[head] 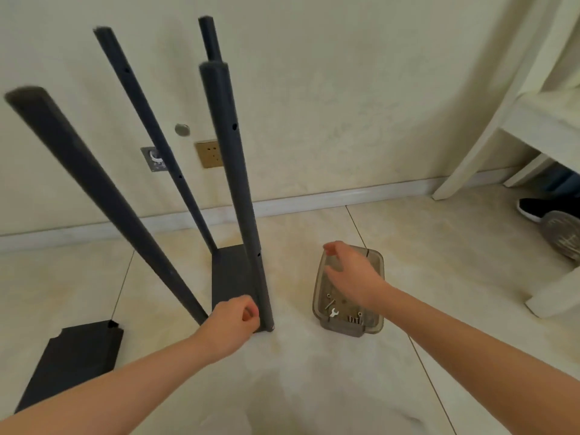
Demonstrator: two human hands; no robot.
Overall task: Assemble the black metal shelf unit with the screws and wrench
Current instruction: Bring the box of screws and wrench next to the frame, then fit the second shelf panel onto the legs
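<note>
Our left hand (232, 321) sits curled at the near post (232, 183) foot; we can't tell what it pinches. Right hand (351, 274), fingers loose, hovers over tray (378, 262); screws (354, 318) and wrench (333, 313) sit just beside its wrist. Likely bolting post to shelf (230, 277); next we pinch one screw.

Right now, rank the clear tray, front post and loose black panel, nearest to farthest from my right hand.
1. clear tray, directly beneath the right hand.
2. front post, to its left.
3. loose black panel, far left on the floor.
</note>
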